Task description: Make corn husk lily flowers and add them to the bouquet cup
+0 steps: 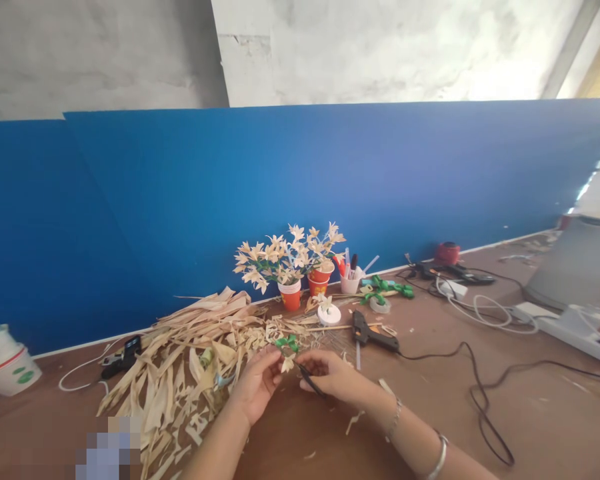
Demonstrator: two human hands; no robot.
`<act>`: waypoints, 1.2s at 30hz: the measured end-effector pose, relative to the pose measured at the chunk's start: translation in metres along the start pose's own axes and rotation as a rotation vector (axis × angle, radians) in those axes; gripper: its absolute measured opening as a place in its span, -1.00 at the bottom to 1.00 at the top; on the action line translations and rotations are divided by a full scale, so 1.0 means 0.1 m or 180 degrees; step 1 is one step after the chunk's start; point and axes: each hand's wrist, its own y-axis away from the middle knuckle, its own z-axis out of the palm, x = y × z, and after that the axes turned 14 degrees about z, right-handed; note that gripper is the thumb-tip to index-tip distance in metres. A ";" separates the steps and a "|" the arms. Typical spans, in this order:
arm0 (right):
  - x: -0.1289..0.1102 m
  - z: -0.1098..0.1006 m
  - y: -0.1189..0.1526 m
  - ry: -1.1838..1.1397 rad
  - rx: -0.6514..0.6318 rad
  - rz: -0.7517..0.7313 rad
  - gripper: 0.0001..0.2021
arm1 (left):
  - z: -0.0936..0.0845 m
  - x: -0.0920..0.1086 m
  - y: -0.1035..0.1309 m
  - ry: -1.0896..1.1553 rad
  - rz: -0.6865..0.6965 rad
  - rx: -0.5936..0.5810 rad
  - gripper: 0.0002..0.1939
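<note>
Pale flower (287, 364) at lower centre, pinched by the left hand (261, 381); the right hand (333, 373) grips a dark tool (312, 381); blue partition (300, 173) lines the far edge, brown tabletop (545, 427) spreads lower right.

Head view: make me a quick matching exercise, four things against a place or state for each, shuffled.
1. Small pale flower
2. Glue gun
3. Pale dry strips
4. Dark slim tool

A. held in the right hand
B. in a loose heap
C. at the left hand's fingertips
D. black, with a cord

Pairs: 1-C, 2-D, 3-B, 4-A
</note>
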 end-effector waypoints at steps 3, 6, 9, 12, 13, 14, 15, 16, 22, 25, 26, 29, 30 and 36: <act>-0.03 0.04 0.01 0.0022 -0.0028 -0.0086 -0.61 | 0.04 0.00 0.02 -0.0149 0.0027 -0.0082 -0.79; -0.02 0.05 0.00 0.0039 -0.0096 -0.0175 -0.66 | 0.07 0.01 0.04 -0.0305 0.0171 -0.0161 -0.78; -0.01 0.06 0.00 -0.0007 -0.0144 -0.0195 -0.65 | 0.07 0.00 0.04 -0.0414 0.0365 -0.0253 -0.81; -0.03 0.11 0.02 -0.0059 -0.0151 -0.0254 -0.65 | 0.07 -0.01 0.05 -0.0389 0.0404 -0.0261 -0.74; -0.04 0.12 0.03 -0.0080 -0.0156 -0.0284 -0.66 | 0.07 -0.01 0.06 -0.0342 0.0388 -0.0278 -0.69; -0.05 0.14 0.04 -0.0102 -0.0168 -0.0310 -0.66 | 0.07 -0.01 0.07 -0.0287 0.0372 -0.0312 -0.66; -0.07 0.16 0.05 -0.0125 -0.0189 -0.0327 -0.66 | 0.07 -0.01 0.07 -0.0228 0.0360 -0.0359 -0.65; -0.08 0.18 0.06 -0.0157 -0.0219 -0.0339 -0.66 | 0.08 -0.01 0.08 -0.0171 0.0357 -0.0407 -0.65; -0.08 0.24 0.05 -0.0366 -0.0397 -0.0474 -0.66 | 0.09 -0.01 0.11 0.0048 0.0414 -0.0340 -0.82; -0.07 0.26 0.04 -0.0429 -0.0485 -0.0529 -0.66 | 0.08 -0.02 0.12 0.0115 0.0414 -0.0300 -0.82; -0.07 0.26 0.04 -0.0448 -0.0500 -0.0535 -0.66 | 0.08 -0.01 0.12 0.0111 0.0415 -0.0336 -0.79; -0.07 0.28 0.06 -0.0467 -0.0527 -0.0509 -0.67 | 0.09 0.01 0.14 0.0032 0.0455 -0.0455 -0.76; -0.07 0.28 0.06 -0.0466 -0.0542 -0.0499 -0.67 | 0.10 0.02 0.14 -0.0005 0.0474 -0.0478 -0.77; -0.10 0.31 0.08 -0.0457 -0.0605 -0.0505 -0.69 | 0.09 0.00 0.16 0.0010 0.0471 -0.0423 -0.81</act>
